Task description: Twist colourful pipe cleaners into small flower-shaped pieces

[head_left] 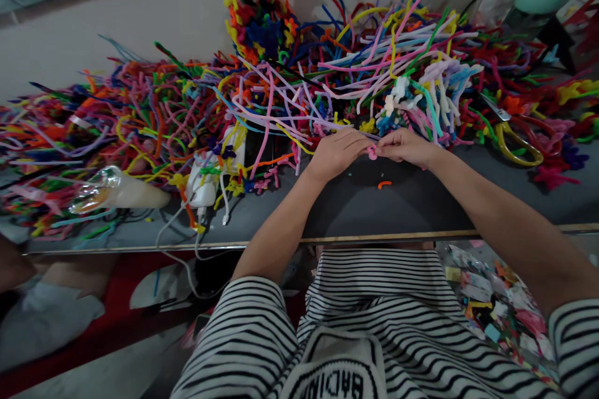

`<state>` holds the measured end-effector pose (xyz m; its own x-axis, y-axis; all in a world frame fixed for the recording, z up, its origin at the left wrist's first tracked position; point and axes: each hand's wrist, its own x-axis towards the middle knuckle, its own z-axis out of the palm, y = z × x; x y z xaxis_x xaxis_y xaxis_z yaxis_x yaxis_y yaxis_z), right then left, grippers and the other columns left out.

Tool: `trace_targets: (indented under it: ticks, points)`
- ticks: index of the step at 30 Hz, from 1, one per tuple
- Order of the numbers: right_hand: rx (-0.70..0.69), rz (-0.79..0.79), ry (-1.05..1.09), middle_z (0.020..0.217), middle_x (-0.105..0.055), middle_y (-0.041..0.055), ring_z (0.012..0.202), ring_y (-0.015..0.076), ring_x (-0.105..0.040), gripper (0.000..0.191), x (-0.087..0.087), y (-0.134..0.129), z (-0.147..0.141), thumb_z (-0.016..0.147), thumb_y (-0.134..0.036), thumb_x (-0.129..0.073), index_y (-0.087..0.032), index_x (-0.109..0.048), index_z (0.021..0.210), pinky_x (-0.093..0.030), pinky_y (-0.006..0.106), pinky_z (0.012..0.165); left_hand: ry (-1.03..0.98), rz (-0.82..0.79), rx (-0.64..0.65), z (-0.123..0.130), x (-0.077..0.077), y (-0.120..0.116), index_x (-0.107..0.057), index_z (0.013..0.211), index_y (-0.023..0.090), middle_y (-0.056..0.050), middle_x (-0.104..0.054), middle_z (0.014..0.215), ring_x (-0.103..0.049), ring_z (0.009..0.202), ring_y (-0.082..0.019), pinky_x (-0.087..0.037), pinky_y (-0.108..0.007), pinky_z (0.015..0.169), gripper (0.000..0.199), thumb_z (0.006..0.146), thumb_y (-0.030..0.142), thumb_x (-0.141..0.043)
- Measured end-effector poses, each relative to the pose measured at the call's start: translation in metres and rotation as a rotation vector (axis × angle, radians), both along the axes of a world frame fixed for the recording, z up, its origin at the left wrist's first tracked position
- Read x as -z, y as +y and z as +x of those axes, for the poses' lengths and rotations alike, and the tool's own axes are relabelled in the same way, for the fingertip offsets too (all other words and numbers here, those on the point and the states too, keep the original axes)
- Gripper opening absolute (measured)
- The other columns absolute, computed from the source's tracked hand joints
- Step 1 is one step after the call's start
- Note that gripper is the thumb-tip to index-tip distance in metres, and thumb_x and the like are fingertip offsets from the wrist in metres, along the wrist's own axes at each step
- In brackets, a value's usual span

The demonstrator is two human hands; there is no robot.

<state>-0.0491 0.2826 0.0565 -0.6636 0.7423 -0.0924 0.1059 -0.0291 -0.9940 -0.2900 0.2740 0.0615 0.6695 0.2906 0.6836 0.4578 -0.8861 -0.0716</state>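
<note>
The pink fuzzy piece (372,153) is between the two hands, over the dark table (365,215); I cannot tell if it touches the surface. The largest risk, in my opinion, comes from the long heap of coloured stems (154,106). It reaches very near to the fingers, so a loose stem could catch on a hand, and the piece, if dropped there, would be difficult to find. The scissors (502,137) with yellow handles lie to the right, well apart from the right hand (406,148); a wide movement of that arm might perhaps knock them. A smaller risk is the grip: only fingertips hold the piece, so it could slip or be bent too strongly.

The left hand (337,153) keeps its fingers close together, with the tips at the left side of the piece; its thumb is hidden, so I cannot tell if it pinches. The right hand pinches the right side between thumb and forefinger. Just nearer to the body, a short orange scrap (384,185) lies apart from both hands.
</note>
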Motion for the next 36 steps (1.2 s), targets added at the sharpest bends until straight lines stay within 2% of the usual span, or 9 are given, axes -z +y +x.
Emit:
trace_targets:
  ticks: [6,15,19,24,29,32,34,36]
  points:
    - [0.040,0.027,-0.029,0.048,-0.040,-0.0085,0.045,0.0045,-0.027,0.043,0.005,0.001,0.000,0.081,-0.054,-0.086,-0.013,-0.078,0.090,-0.014,0.025,0.045,0.001,-0.158,0.003,0.002,0.001,0.001,-0.069,0.107,0.019,-0.007,-0.078,0.099,-0.071,0.098,-0.018,-0.055,-0.034,0.092,0.022,0.108,0.032,-0.051]
    - [0.077,0.057,-0.036,0.043,-0.036,-0.0091,0.044,0.0047,-0.024,0.046,0.006,-0.001,0.000,0.080,-0.055,-0.086,-0.012,-0.081,0.094,-0.012,0.025,0.044,-0.007,-0.183,0.029,0.002,0.004,0.004,-0.068,0.103,0.019,-0.008,-0.076,0.095,-0.070,0.095,-0.020,-0.056,-0.038,0.089,0.022,0.108,0.028,-0.048]
    - [0.084,0.022,-0.021,0.044,-0.037,-0.0086,0.044,0.0045,-0.026,0.045,0.003,0.000,-0.001,0.078,-0.054,-0.088,-0.012,-0.080,0.089,-0.014,0.024,0.043,-0.025,-0.163,0.022,0.001,0.005,0.004,-0.069,0.108,0.020,-0.007,-0.078,0.099,-0.071,0.099,-0.019,-0.055,-0.037,0.093,0.021,0.107,0.033,-0.052]
    - [0.049,0.004,-0.045,0.045,-0.037,-0.0090,0.044,0.0046,-0.026,0.038,0.003,0.001,-0.001,0.082,-0.049,-0.087,-0.012,-0.079,0.092,-0.015,0.023,0.044,-0.038,-0.091,0.041,-0.001,0.007,0.004,-0.070,0.112,0.023,-0.005,-0.078,0.102,-0.070,0.100,-0.016,-0.054,-0.033,0.092,0.022,0.108,0.026,-0.049]
    - [0.003,0.004,-0.066,0.046,-0.033,-0.0103,0.046,0.0050,-0.023,0.047,0.002,0.001,0.000,0.079,-0.057,-0.086,-0.013,-0.080,0.094,-0.014,0.025,0.046,0.021,0.006,0.023,-0.001,0.006,0.003,-0.068,0.108,0.024,-0.004,-0.076,0.098,-0.068,0.095,-0.017,-0.054,-0.032,0.086,0.020,0.107,0.023,-0.048]
    - [0.007,0.094,-0.084,0.050,-0.043,-0.0069,0.049,0.0065,-0.031,0.050,-0.002,0.000,-0.002,0.076,-0.062,-0.085,-0.015,-0.081,0.091,-0.023,0.025,0.049,0.074,-0.048,0.018,0.001,0.003,-0.001,-0.068,0.104,0.022,-0.006,-0.074,0.094,-0.067,0.094,-0.019,-0.054,-0.035,0.086,0.023,0.105,0.023,-0.045]
    - [0.042,0.212,-0.095,0.060,-0.059,-0.0014,0.056,0.0093,-0.045,0.047,-0.003,-0.001,-0.004,0.077,-0.062,-0.084,-0.016,-0.082,0.088,-0.032,0.026,0.055,0.050,-0.130,-0.004,0.003,0.002,-0.004,-0.068,0.097,0.021,-0.007,-0.072,0.089,-0.066,0.090,-0.021,-0.053,-0.037,0.086,0.025,0.105,0.028,-0.045]
    - [0.097,0.367,-0.153,0.068,-0.068,0.0020,0.062,0.0124,-0.052,0.041,-0.004,-0.005,-0.007,0.083,-0.058,-0.079,-0.018,-0.083,0.086,-0.036,0.027,0.060,-0.007,-0.234,-0.029,0.004,0.001,-0.006,-0.067,0.089,0.021,-0.006,-0.069,0.081,-0.065,0.084,-0.020,-0.052,-0.037,0.083,0.029,0.104,0.034,-0.047]
